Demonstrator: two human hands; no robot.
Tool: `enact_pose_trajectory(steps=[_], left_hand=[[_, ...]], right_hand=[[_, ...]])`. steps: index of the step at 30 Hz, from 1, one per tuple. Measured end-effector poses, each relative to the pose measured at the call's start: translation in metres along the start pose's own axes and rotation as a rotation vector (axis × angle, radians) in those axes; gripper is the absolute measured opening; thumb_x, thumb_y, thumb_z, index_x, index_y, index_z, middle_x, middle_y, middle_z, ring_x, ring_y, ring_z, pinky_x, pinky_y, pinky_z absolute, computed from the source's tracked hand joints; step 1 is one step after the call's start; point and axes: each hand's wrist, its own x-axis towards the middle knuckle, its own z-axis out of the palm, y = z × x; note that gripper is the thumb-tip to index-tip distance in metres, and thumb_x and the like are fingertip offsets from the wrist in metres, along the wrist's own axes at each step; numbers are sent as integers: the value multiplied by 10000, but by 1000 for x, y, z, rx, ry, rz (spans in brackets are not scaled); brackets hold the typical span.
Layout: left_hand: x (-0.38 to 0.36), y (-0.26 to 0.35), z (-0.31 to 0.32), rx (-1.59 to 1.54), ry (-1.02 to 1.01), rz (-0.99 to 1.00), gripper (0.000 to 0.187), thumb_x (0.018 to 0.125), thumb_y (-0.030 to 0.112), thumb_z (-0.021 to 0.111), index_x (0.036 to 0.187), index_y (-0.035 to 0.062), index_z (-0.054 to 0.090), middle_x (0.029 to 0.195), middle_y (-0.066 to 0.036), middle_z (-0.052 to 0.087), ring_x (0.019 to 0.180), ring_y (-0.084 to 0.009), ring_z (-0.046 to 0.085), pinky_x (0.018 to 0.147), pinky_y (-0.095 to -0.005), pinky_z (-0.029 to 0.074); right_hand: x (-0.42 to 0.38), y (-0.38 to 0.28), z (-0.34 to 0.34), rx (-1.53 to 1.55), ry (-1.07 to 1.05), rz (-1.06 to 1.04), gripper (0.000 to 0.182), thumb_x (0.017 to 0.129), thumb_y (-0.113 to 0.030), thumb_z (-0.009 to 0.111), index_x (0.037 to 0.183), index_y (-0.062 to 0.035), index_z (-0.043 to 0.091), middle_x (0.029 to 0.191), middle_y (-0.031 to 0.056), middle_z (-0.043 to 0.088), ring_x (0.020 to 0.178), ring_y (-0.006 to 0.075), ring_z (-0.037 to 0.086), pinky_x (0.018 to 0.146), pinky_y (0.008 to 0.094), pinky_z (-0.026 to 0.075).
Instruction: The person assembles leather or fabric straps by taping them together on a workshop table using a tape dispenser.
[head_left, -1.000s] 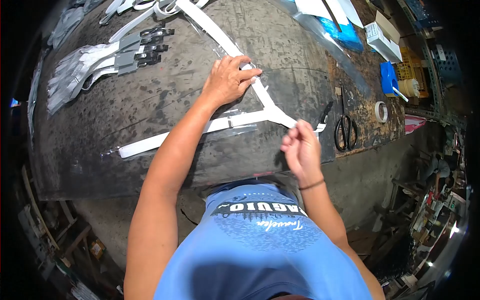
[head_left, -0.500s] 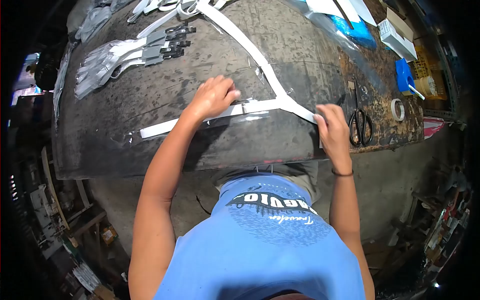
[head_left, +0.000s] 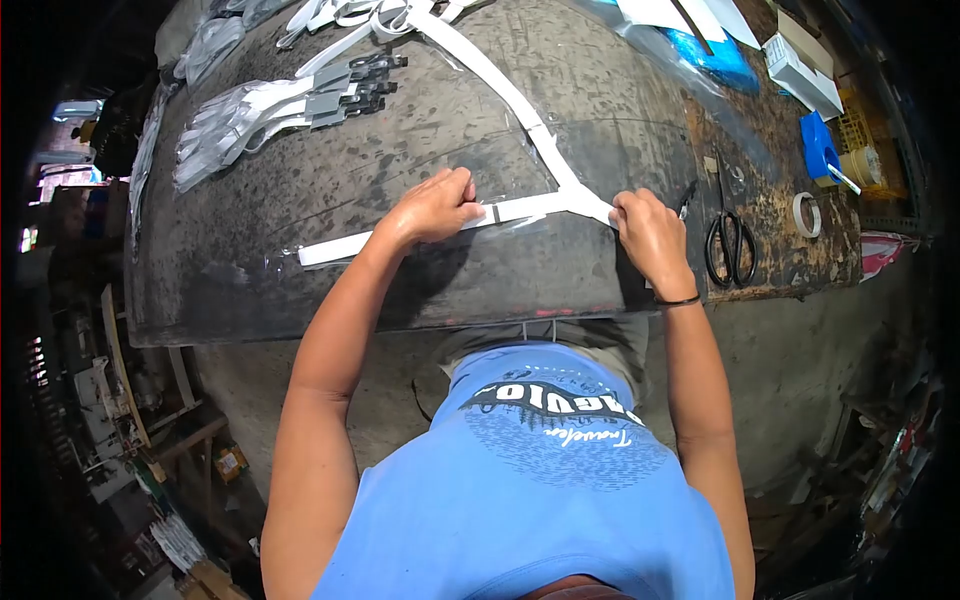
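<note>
A white webbing strap [head_left: 535,206] joined in a Y shape lies across the dark worktable [head_left: 450,290]. One branch runs left past a dark slider, another runs up and away, and a short one goes right. My left hand [head_left: 437,207] is closed over the left branch beside the slider, its thumb and fingertips at the strap. At the end of the short right branch, my right hand [head_left: 652,237] pinches the webbing; that end is hidden by the fingers. Thin clear plastic shows along the strap's edges.
Black-handled scissors [head_left: 730,248] lie right of my right hand, with a white tape ring [head_left: 806,215] beyond. Bundled white straps with dark buckles [head_left: 350,90] lie at the upper left. A blue tape dispenser [head_left: 820,148] and a white box [head_left: 803,75] stand at the right.
My left hand has lowered onto the strap and closed. My right hand's fingers have drawn together on the short branch. The view has shifted slightly.
</note>
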Motion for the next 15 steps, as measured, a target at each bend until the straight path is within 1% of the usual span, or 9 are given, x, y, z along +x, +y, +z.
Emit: enact_pose_trajectory(steps=[1,3,5,7,9,10,12,13,15], left_hand=[[-4,6,-2,6,5,-20,373,862,381,665,951,36,551,1004,-170,586,1004,-347,550,876,-427,421],[-7,7,-1,13,8,-50,385,847,387,682,951,41,547,1009,-162,579,1006,-345,549,875,-427,418],[-6,2,3,159,10,-13,424,801,392,729,976,53,545,1024,-162,589,1017,-341,553,889,-426,400],[-9,4,5,171,18,-22,439,788,393,742,994,59,546,1033,-162,599,1030,-336,551,902,-424,387],[-8,7,7,183,24,-23,456,775,395,754,1012,64,547,1042,-162,608,1042,-332,550,916,-422,374],[-8,8,8,162,36,-42,462,769,394,760,1012,62,553,1039,-154,609,1053,-332,547,919,-421,369],[-8,10,7,142,51,-62,467,762,394,767,1012,60,558,1036,-146,610,1063,-332,545,922,-419,364],[-9,15,4,128,23,-87,457,759,399,769,996,61,573,1024,-140,609,1064,-334,546,918,-421,367],[-9,15,2,115,-5,-110,448,756,404,772,980,62,587,1013,-135,608,1065,-336,547,914,-422,370]], right_hand=[[1,0,-1,4,-2,-4,129,854,-201,688,875,-83,642,850,134,617,779,388,645,659,492,499],[3,-2,-2,-136,49,-156,162,843,-206,695,872,-62,627,858,146,621,779,408,642,653,503,482],[4,-7,-2,-133,39,-177,169,840,-201,696,869,-53,618,859,155,631,781,409,642,651,508,474],[6,-8,1,-140,32,-192,177,836,-196,696,866,-44,610,860,164,641,783,410,643,648,512,466],[7,-5,7,5,-115,-59,191,857,-203,673,869,-30,595,855,186,656,801,416,641,675,529,472],[6,-5,6,1,-114,-56,191,857,-203,673,869,-30,595,855,186,656,801,416,641,675,529,472],[5,-9,1,64,-161,34,210,891,-231,628,878,-23,598,849,213,666,823,433,637,717,541,479],[5,-8,1,64,-160,35,210,891,-231,628,878,-23,598,849,213,666,823,433,637,717,541,479],[7,-7,1,90,-227,100,245,918,-259,586,880,-18,602,860,230,667,845,453,631,745,543,483]])
